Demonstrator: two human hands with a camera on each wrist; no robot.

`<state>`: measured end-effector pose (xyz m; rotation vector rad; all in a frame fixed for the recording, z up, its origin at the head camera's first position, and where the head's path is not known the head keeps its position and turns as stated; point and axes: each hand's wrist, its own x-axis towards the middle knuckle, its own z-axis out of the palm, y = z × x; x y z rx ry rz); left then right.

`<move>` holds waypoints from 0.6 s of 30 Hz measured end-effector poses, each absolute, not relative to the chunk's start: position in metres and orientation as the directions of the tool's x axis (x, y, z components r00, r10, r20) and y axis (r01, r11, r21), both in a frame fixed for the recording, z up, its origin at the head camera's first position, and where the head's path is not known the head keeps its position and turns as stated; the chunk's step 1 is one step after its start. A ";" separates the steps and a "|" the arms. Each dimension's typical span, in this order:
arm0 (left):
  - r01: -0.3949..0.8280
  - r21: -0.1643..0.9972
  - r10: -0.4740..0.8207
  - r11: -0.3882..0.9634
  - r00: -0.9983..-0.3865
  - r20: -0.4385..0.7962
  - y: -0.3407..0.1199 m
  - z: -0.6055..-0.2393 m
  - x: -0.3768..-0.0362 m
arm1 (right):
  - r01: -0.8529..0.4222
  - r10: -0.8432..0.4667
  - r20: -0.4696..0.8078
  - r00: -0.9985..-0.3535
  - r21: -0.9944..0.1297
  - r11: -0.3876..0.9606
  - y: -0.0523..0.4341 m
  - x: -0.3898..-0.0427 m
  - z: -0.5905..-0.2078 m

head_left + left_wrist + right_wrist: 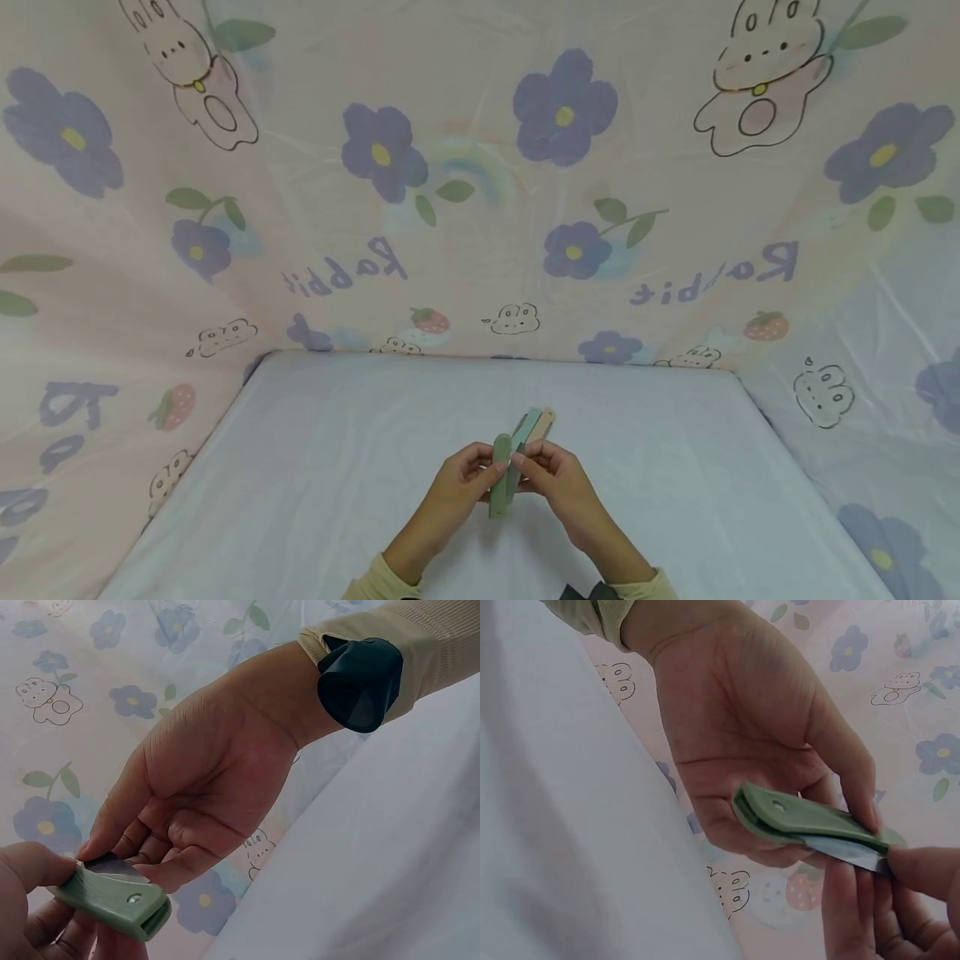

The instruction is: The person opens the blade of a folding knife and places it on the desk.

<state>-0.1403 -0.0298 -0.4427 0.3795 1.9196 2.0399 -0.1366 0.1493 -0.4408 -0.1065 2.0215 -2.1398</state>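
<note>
Over the white tabletop (315, 467), head view: my left hand (457, 479) and right hand (558, 475) meet, both pinching a green folding tool (501, 475) with pastel blades fanned upward. Left wrist view: right hand (199, 799) fingers curl onto the tool (112, 900). Right wrist view: left hand (757, 742) clamps the tool (802, 821), metal strip showing.
</note>
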 end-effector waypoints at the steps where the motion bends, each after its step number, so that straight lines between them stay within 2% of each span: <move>1: -0.045 0.998 0.398 -0.051 -0.917 -0.021 -0.030 -0.443 -0.140 | 0.093 -0.190 -0.082 -0.978 -0.995 -0.048 0.149 -0.136 -0.441; 14: -0.021 0.999 0.283 -0.050 -0.959 -0.006 -0.035 -0.436 -0.139 | 0.106 -0.139 -0.095 -0.986 -0.992 -0.069 0.151 -0.132 -0.437; 18: -0.033 0.995 0.278 -0.097 -0.961 -0.005 -0.037 -0.443 -0.143 | 0.113 -0.124 -0.102 -0.987 -0.990 -0.081 0.153 -0.132 -0.436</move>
